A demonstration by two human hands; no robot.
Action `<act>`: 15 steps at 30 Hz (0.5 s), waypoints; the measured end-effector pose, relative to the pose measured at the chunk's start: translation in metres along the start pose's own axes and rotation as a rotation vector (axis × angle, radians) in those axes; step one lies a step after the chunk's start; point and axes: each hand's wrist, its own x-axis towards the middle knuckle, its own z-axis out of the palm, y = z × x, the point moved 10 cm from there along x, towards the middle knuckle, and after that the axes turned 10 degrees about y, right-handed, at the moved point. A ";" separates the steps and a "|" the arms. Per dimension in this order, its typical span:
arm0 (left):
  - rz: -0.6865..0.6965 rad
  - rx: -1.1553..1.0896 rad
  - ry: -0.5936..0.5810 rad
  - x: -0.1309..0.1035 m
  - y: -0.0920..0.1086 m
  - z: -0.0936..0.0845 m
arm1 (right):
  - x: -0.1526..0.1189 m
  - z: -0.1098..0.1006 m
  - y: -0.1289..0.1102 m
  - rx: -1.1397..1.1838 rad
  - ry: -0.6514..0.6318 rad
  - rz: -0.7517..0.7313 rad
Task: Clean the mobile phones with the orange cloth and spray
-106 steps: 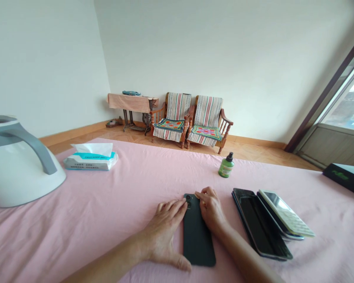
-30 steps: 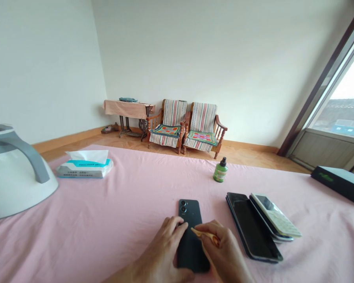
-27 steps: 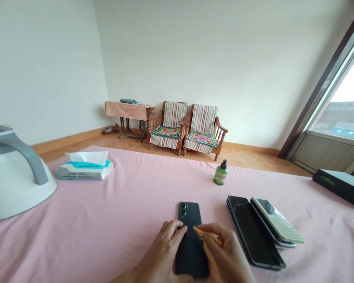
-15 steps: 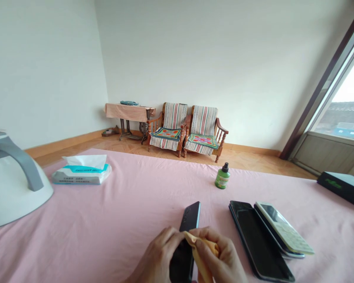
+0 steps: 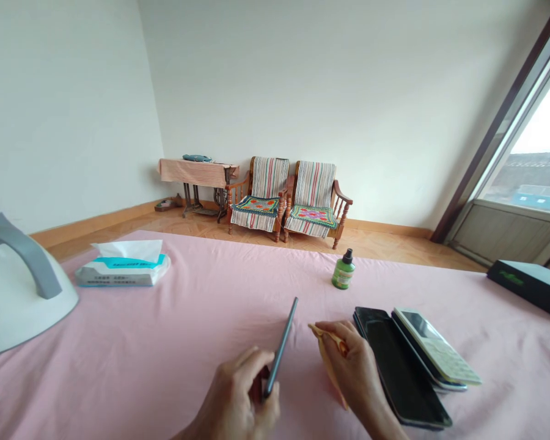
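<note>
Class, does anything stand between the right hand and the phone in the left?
Nothing visible does: only pink tablecloth shows between the phone, seen edge-on in the left hand, and the yellow cloth in the right hand.

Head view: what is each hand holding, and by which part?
The left hand grips the phone by its near end; the right hand pinches the cloth near its top.

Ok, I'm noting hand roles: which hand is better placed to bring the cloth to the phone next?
Probably the right hand: it pinches the yellow cloth beside the phone, while the left hand grips the phone edge-up.
</note>
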 end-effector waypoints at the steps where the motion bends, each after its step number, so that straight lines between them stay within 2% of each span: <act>1: -0.085 -0.055 0.006 0.004 -0.008 -0.003 | -0.005 -0.002 0.001 0.000 -0.010 0.004; 3: -0.277 -0.179 -0.006 0.009 -0.029 -0.002 | -0.017 -0.005 0.002 0.011 -0.037 0.012; 5: -0.513 -0.279 -0.039 0.007 -0.056 0.007 | -0.031 -0.007 0.002 0.019 -0.052 0.009; 6: -0.572 -0.324 -0.064 0.005 -0.064 0.012 | -0.037 -0.009 0.002 0.017 -0.054 0.000; 10: -0.672 -0.490 -0.123 0.000 -0.074 0.031 | -0.059 -0.020 0.006 -0.013 -0.042 -0.054; 15: -0.705 -0.586 -0.180 -0.005 -0.062 0.043 | -0.084 -0.038 0.023 0.042 0.020 -0.078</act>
